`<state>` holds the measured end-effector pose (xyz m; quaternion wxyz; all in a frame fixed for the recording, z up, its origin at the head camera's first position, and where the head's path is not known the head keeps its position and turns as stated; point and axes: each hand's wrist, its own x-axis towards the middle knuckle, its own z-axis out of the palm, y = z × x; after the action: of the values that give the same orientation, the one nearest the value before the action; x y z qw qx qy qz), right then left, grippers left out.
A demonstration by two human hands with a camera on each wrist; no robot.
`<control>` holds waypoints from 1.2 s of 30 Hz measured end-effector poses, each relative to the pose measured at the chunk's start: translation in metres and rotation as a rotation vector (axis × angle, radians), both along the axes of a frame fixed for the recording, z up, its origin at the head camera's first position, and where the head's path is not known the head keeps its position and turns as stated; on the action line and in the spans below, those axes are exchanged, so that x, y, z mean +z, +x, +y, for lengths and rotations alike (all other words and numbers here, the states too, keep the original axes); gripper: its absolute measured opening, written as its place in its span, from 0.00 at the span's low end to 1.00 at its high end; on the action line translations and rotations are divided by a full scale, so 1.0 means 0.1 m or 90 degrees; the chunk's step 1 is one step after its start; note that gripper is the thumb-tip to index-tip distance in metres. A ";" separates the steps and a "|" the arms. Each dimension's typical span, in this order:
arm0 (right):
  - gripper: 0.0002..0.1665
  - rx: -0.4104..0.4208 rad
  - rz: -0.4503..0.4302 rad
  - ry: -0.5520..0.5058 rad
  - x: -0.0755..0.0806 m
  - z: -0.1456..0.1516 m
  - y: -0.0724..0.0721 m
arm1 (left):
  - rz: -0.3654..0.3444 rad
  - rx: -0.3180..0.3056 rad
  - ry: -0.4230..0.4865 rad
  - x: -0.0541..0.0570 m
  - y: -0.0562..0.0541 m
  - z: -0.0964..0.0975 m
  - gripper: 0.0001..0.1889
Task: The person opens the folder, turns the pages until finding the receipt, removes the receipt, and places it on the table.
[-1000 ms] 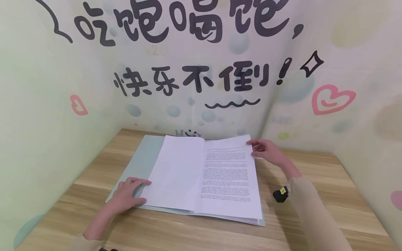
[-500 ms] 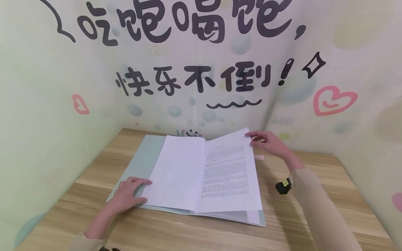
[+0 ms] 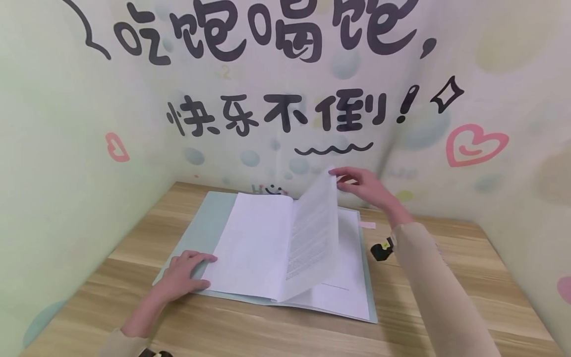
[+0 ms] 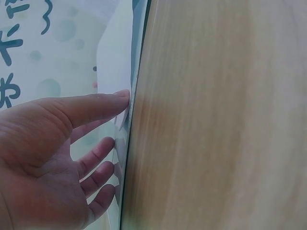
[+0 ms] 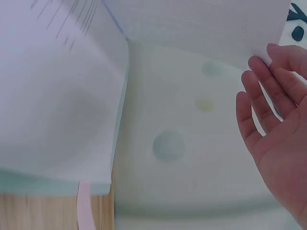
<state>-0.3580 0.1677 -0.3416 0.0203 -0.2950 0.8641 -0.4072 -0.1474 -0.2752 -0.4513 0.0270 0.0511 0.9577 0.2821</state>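
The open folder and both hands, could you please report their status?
Right hand pinching lifted page near its top corner. Left hand at outer edge of left page. Folder open on table; nothing visibly blocking.

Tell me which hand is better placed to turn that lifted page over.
Probably the right hand: it pinches the lifted page near its upper corner, while the left hand rests at the left side of the open folder.
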 end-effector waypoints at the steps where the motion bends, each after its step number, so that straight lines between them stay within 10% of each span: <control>1: 0.24 0.003 0.008 -0.008 0.01 -0.06 -0.01 | -0.001 0.001 0.000 0.00 0.00 0.00 0.26; 17: 0.27 0.033 -0.001 -0.149 0.02 -1.06 -0.05 | 0.041 -0.038 0.031 -0.06 0.00 -0.06 0.27; 36: 0.40 0.046 -0.067 -0.149 -0.30 -1.81 0.06 | 0.094 -0.047 0.072 -0.09 -0.02 -0.17 0.23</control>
<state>-0.3519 -0.0133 -0.3720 0.0458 -0.3046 0.7974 -0.5189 -0.1495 -0.2919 -0.4606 -0.0361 0.1085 0.9369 0.3303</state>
